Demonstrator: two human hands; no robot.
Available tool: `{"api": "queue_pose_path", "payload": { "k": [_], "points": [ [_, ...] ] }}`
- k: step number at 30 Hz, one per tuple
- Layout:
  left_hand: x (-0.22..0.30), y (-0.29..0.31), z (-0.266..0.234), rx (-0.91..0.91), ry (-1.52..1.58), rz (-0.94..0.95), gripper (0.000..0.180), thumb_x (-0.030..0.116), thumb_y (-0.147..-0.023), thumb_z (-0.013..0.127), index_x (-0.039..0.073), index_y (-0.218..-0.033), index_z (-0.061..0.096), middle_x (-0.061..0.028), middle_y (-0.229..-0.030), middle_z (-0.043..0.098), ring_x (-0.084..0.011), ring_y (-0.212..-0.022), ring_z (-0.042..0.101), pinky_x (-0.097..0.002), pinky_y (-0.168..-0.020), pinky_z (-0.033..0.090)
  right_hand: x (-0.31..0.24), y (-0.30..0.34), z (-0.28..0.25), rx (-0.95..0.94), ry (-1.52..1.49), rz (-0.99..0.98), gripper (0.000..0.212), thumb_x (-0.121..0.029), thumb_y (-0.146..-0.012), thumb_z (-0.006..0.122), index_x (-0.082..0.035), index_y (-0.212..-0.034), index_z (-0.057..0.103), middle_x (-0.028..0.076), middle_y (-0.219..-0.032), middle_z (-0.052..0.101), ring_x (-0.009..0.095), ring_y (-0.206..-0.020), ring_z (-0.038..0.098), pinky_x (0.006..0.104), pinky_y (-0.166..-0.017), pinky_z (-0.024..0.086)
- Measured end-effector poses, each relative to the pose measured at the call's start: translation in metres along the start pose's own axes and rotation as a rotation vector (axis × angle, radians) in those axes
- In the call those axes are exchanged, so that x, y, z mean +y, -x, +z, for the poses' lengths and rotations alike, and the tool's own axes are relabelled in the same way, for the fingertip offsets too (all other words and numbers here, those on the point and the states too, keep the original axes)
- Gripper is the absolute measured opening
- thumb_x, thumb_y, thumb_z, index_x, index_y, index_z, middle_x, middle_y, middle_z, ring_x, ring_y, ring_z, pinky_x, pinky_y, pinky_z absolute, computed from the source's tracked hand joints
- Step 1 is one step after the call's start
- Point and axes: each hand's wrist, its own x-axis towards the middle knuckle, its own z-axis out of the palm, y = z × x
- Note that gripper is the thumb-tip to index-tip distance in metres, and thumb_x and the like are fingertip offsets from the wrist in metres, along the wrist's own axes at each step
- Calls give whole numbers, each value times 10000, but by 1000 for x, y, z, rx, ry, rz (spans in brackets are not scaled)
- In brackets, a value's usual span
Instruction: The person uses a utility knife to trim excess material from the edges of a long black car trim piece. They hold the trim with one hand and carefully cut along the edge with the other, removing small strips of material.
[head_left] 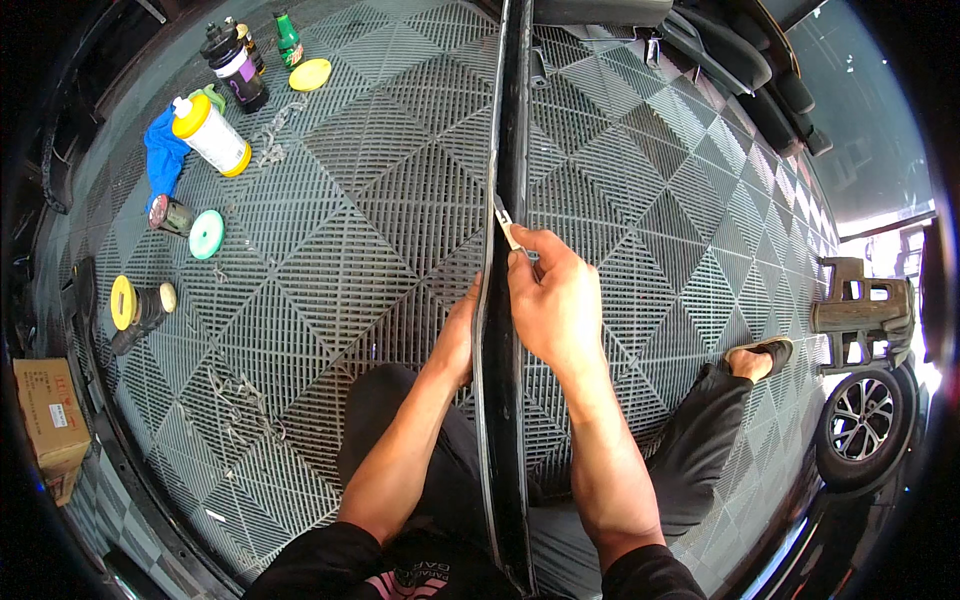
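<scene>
A long black panel (508, 420), seen along its narrow edge, runs from the top of the view down between my legs. On its right side, my right hand (553, 295) is closed in a pinch around a slim, light-handled tool (507, 225). The tool's dark tip touches or nearly touches the panel's left edge; its exact kind is not clear. Lower down, my left hand (457, 335) lies against the panel's left face with its fingers stretched along it. The panel hides part of those fingers.
Left on the grey grid floor (390, 210) are a white-and-yellow bottle (212, 138), blue cloth (165, 150), black bottle (236, 68), green bottle (288, 40), polishing pads (206, 234) and scraps of film (240, 400). A cardboard box (52, 415) stands far left; a car wheel (862, 425) is at right.
</scene>
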Motion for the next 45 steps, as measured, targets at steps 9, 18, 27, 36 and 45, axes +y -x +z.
{"api": "queue_pose_path", "payload": {
  "k": [9, 18, 27, 36, 45],
  "points": [
    [3, 4, 2, 11, -23, 2, 527, 532, -1053, 390, 87, -1109, 668, 64, -828, 615, -24, -674, 561, -197, -564, 457, 0, 15, -2, -12, 21, 11, 220, -112, -911, 609, -54, -1108, 688, 191, -640, 656, 343, -579, 674, 428, -584, 532],
    [6, 7, 4, 29, -114, 10, 544, 544, -1050, 387, 84, -1105, 671, 66, -845, 602, -21, -707, 550, -197, -583, 455, 2, 27, -3, -5, 1, 7, 220, -99, -903, 617, -48, -1106, 684, 201, -663, 663, 338, -569, 675, 418, -565, 531],
    [4, 5, 0, 4, -103, 16, 544, 544, -1052, 382, 86, -1107, 670, 68, -845, 598, -22, -707, 540, -195, -595, 452, 3, 38, -1, -19, -43, 32, 231, -78, -904, 615, -32, -1122, 676, 193, -653, 655, 310, -561, 680, 392, -538, 517],
    [2, 6, -1, -13, -79, 34, 535, 532, -1056, 384, 82, -1127, 664, 58, -888, 615, -26, -740, 550, -198, -617, 456, 5, 48, 2, 4, -73, 19, 241, -53, -907, 622, -6, -1138, 672, 113, -584, 588, 156, -489, 536, 321, -483, 427],
    [2, 6, -5, -22, -121, 9, 532, 523, -1063, 371, 81, -1104, 665, 67, -879, 605, -29, -753, 540, -206, -637, 450, 3, 57, 2, -14, -18, 39, 247, -96, -914, 612, -41, -1150, 658, 191, -677, 667, 322, -577, 685, 409, -540, 530]
  ]
}}
